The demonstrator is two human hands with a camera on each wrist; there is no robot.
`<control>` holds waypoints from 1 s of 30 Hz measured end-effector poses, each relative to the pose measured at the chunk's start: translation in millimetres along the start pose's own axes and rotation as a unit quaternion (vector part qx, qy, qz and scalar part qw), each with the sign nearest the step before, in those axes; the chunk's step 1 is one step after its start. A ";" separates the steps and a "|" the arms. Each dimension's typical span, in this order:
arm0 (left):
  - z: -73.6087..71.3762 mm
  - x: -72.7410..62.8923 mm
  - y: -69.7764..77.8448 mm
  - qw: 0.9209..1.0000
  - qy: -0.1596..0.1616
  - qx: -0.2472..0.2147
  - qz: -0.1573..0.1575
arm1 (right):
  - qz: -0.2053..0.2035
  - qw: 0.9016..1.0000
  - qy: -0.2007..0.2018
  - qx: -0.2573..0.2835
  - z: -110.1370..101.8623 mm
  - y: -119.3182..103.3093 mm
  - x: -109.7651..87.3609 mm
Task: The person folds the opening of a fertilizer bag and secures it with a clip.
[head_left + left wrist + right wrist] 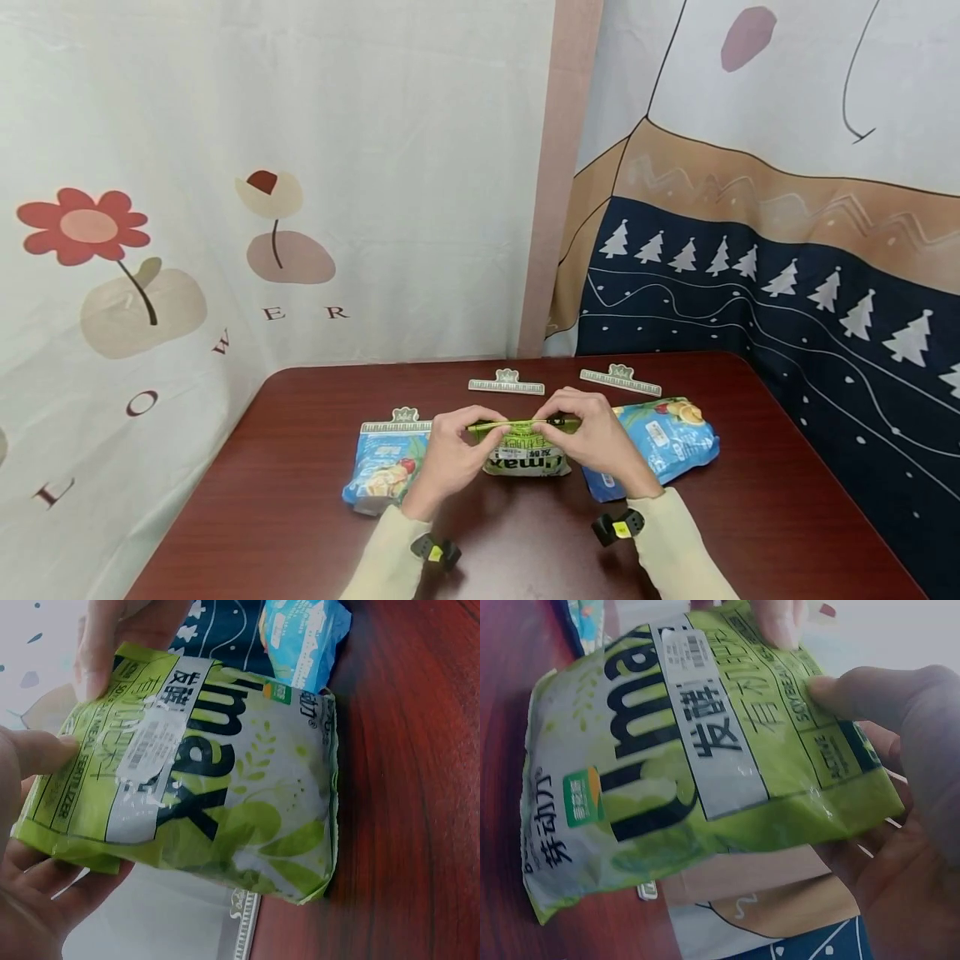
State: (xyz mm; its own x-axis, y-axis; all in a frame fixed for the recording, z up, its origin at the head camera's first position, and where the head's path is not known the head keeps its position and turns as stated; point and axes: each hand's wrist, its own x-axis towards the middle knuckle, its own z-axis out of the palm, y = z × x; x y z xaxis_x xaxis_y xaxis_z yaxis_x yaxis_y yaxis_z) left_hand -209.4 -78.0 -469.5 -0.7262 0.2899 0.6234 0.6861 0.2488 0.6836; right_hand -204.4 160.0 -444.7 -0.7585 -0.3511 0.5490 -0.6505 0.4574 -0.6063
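Observation:
A green and white fertilizer bag (527,463) stands at the middle of the table with black lettering on its front. My left hand (452,454) pinches the left part of its top edge between thumb and fingers. On the right part of that edge, my right hand (600,433) has the same kind of pinch. In the left wrist view the green bag (247,772) has its top strip folded over under the thumbs. A white sticker (686,656) shows on its front in the right wrist view. The back of the bag is hidden.
Left of the hands lies a blue bag (384,471) with a ruler-marked clip (397,427) along its top. Another blue bag (675,442), without a clip, lies to the right. Two similar clips, a left one (506,386) and a right one (621,381), lie near the back edge.

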 end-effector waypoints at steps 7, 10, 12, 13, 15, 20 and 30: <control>-2.1 -0.6 -0.6 1.000 -0.004 0.003 -0.028 | -0.010 1.000 0.004 -0.002 -1.6 1.5 1.1; -1.7 -0.9 -1.5 0.999 -0.003 -0.005 -0.033 | -0.006 1.000 0.005 0.004 -2.0 2.2 0.9; -1.8 -0.8 -2.7 0.999 -0.004 -0.009 -0.034 | 0.001 1.000 0.003 0.006 -2.5 3.1 0.3; -2.1 -0.8 -2.9 0.999 -0.005 -0.011 -0.037 | 0.005 1.000 0.002 0.008 -2.8 3.3 0.0; -3.2 -0.5 -2.4 0.999 -0.005 -0.024 -0.047 | 0.013 1.000 -0.001 0.010 -3.3 3.8 -0.3; -6.9 1.4 0.5 0.995 -0.001 -0.054 -0.084 | 0.034 0.999 -0.005 0.008 -5.8 3.4 -0.3; -6.6 2.2 0.7 0.996 0.011 -0.019 -0.084 | 0.069 0.998 -0.004 0.005 -12.2 3.9 -1.0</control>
State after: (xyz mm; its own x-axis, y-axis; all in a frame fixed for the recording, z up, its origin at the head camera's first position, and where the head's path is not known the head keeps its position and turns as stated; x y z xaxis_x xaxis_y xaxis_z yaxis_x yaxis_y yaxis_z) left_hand -210.8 -83.3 -465.1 -0.8312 0.2271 0.5075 0.5537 0.2557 0.7925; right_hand -205.7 172.2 -440.6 -0.8406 -0.2925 0.4559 -0.5410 0.4932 -0.6812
